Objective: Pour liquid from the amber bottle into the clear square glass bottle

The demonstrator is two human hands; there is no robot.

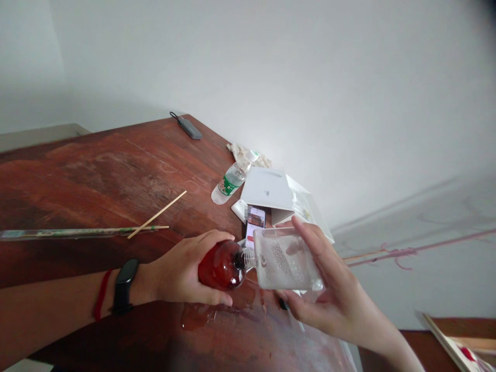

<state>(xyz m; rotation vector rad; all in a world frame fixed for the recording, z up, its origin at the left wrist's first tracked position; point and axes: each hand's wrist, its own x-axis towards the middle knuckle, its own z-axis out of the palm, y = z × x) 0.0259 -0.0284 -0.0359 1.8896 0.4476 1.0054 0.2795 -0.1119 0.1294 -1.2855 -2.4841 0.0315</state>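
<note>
My left hand [182, 266], with a black band and a red cord at the wrist, is wrapped round a dark red-brown round bottle [220, 266]. The bottle's dark neck points to the right. In my right hand [329, 289] is a clear square bottle [284, 258], tipped on its side with droplets on its inner wall. Its threaded neck [248, 258] meets the mouth of the red-brown bottle. Whether liquid passes between the two, I cannot tell. A small wet puddle [197, 315] lies on the table below my left hand.
Behind the bottles, a lit phone [256, 219] leans at a white box [267, 188]. A water bottle with a green label [230, 181] stands left of it, near a crumpled cloth [263, 159]. Wooden chopsticks [157, 214] lie at left; a grey device [189, 128] sits at the far corner.
</note>
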